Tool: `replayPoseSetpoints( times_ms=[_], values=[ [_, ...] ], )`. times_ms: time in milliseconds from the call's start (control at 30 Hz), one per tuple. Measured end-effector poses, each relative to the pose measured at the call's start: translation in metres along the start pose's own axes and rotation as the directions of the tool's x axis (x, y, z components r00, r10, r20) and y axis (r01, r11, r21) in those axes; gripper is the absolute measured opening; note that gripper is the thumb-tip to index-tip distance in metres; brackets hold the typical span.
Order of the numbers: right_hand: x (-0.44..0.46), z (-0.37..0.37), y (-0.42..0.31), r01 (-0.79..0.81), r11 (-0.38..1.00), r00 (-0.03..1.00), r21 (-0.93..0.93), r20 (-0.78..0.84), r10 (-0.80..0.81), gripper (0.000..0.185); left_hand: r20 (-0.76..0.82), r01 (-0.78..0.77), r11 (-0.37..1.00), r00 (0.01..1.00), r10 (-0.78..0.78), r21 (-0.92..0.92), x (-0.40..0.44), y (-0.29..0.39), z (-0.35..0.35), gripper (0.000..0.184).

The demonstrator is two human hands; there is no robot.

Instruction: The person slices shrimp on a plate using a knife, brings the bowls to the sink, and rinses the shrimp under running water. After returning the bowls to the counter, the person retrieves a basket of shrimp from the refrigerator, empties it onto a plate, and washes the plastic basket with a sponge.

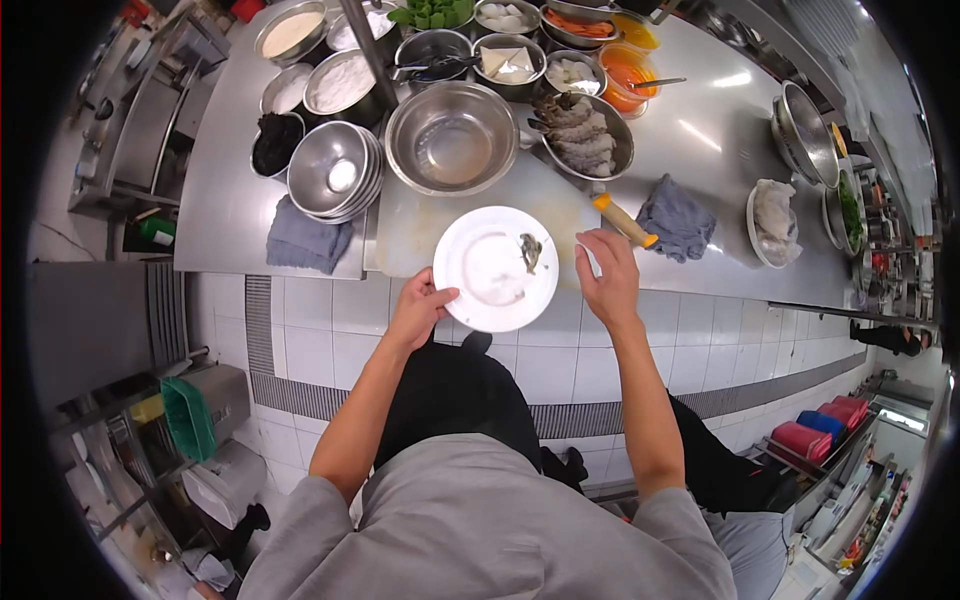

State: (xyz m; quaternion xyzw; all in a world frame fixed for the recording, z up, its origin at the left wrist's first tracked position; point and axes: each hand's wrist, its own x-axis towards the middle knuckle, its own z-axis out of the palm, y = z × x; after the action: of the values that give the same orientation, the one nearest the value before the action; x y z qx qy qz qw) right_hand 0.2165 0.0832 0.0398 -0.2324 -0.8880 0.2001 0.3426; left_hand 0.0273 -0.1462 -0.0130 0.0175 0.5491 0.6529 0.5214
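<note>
My left hand (419,307) is closed on the left rim of a round white plate (480,235), thumb on top, held over the front edge of the counter. A small dark, greyish scrap (530,253) that I cannot identify lies on the plate's right side. My right hand (609,272) is to the right of the plate, apart from it, with fingers bent but spread and nothing between them. Just beyond it lies a knife with a yellow-ended handle (624,220), its blade pointing toward a metal bowl of raw shrimp (588,140).
A wide metal bowl (451,140) stands on the white cutting board (405,230). Left are stacked bowls (330,168) and a grey cloth (308,238); another cloth (677,218) lies right. Several ingredient containers line the back. Another person's black-trousered leg (725,450) is close at right.
</note>
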Motion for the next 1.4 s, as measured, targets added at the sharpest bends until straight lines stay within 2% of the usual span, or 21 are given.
replayPoseSetpoints(
  times_ms=[200, 267, 333, 400, 467, 500, 567, 600, 633, 667, 733, 767, 833, 967, 1033, 1067, 1133, 1200, 1267, 1333, 1400],
  values=[
    [-0.002, -0.013, -0.032, -0.020, 1.000, 1.000, 0.008, 0.024, 0.020, 0.017, 0.042, 0.025, 0.999, 0.999, -0.023, -0.045, -0.059, 0.009, -0.035, 0.032],
    [-0.009, -0.007, -0.034, -0.126, 0.992, 0.992, 0.030, 0.004, 0.126, 0.015, -0.002, 0.005, 0.998, 1.000, -0.006, -0.068, -0.081, 0.015, -0.049, 0.035],
    [-0.019, 0.001, -0.043, -0.154, 0.988, 0.988, 0.029, 0.015, 0.154, 0.015, -0.045, -0.010, 0.997, 0.999, 0.006, -0.072, -0.103, 0.021, -0.066, 0.036],
    [-0.020, 0.010, -0.052, -0.186, 0.982, 0.982, 0.023, 0.023, 0.185, 0.015, -0.114, -0.093, 0.991, 0.990, 0.083, -0.094, -0.124, 0.027, -0.088, 0.038],
    [-0.021, 0.021, -0.065, -0.337, 0.934, 0.941, 0.122, 0.058, 0.332, 0.013, -0.150, -0.116, 0.990, 0.983, 0.104, -0.078, -0.141, 0.030, -0.117, 0.039],
    [-0.020, 0.028, -0.069, -0.335, 0.935, 0.942, 0.119, 0.057, 0.330, 0.013, -0.189, -0.135, 0.989, 0.974, 0.123, -0.056, -0.151, 0.032, -0.131, 0.040],
    [-0.011, 0.039, -0.064, -0.488, 0.854, 0.866, 0.179, -0.024, 0.500, 0.018, -0.228, -0.171, 0.983, 0.962, 0.153, -0.061, -0.168, 0.042, -0.149, 0.041],
    [-0.006, 0.042, -0.052, -0.486, 0.858, 0.866, 0.163, -0.041, 0.498, 0.018, -0.278, -0.203, 0.977, 0.944, 0.177, -0.068, -0.176, 0.045, -0.154, 0.042],
    [0.002, 0.045, -0.034, -0.541, 0.784, 0.805, 0.305, -0.083, 0.588, 0.022, -0.260, -0.200, 0.977, 0.950, 0.175, -0.075, -0.183, 0.046, -0.161, 0.042],
    [0.011, 0.047, -0.017, -0.567, 0.690, 0.733, 0.450, -0.107, 0.672, 0.026, -0.313, -0.231, 0.969, 0.930, 0.194, -0.085, -0.190, 0.049, -0.169, 0.042],
    [0.029, 0.044, 0.010, -0.649, 0.542, 0.602, 0.534, -0.075, 0.795, 0.038, -0.364, -0.265, 0.960, 0.906, 0.216, -0.091, -0.202, 0.052, -0.188, 0.042],
    [0.038, 0.044, 0.017, -0.647, 0.544, 0.602, 0.534, -0.080, 0.795, 0.038, -0.391, -0.296, 0.951, 0.889, 0.240, -0.090, -0.207, 0.052, -0.197, 0.042],
    [0.054, 0.043, 0.025, -0.727, 0.383, 0.469, 0.570, 0.005, 0.883, 0.045, -0.445, -0.316, 0.944, 0.861, 0.246, -0.091, -0.216, 0.050, -0.215, 0.044],
    [0.070, 0.051, 0.026, -0.754, 0.332, 0.416, 0.567, 0.021, 0.909, 0.049, -0.514, -0.328, 0.941, 0.823, 0.243, -0.080, -0.230, 0.048, -0.237, 0.045],
    [0.075, 0.054, 0.021, -0.709, 0.292, 0.343, 0.642, -0.048, 0.938, 0.050, -0.512, -0.338, 0.936, 0.824, 0.245, -0.096, -0.230, 0.042, -0.249, 0.045],
    [0.073, 0.057, 0.017, -0.714, 0.292, 0.346, 0.637, -0.042, 0.937, 0.050, -0.514, -0.355, 0.929, 0.820, 0.254, -0.107, -0.231, 0.039, -0.252, 0.045],
    [0.060, 0.064, 0.002, -0.665, 0.454, 0.433, 0.593, -0.190, 0.881, 0.044, -0.546, -0.378, 0.918, 0.798, 0.257, -0.120, -0.231, 0.042, -0.245, 0.046],
    [0.038, 0.082, -0.018, -0.522, 0.671, 0.642, 0.526, -0.275, 0.716, 0.032, -0.592, -0.411, 0.902, 0.763, 0.259, -0.135, -0.227, 0.042, -0.238, 0.047],
    [0.023, 0.091, -0.081, -0.512, 0.745, 0.781, 0.427, -0.130, 0.611, 0.020, -0.601, -0.445, 0.880, 0.754, 0.266, -0.169, -0.227, 0.038, -0.239, 0.046],
    [0.009, 0.102, -0.131, -0.300, 0.942, 0.953, 0.153, 0.081, 0.291, 0.012, -0.637, -0.502, 0.845, 0.716, 0.286, -0.185, -0.224, 0.035, -0.241, 0.044],
    [0.009, 0.119, -0.172, -0.005, 0.962, 0.975, 0.273, 0.217, -0.057, 0.006, -0.653, -0.548, 0.813, 0.691, 0.310, -0.194, -0.224, 0.035, -0.242, 0.042]
  ],
)
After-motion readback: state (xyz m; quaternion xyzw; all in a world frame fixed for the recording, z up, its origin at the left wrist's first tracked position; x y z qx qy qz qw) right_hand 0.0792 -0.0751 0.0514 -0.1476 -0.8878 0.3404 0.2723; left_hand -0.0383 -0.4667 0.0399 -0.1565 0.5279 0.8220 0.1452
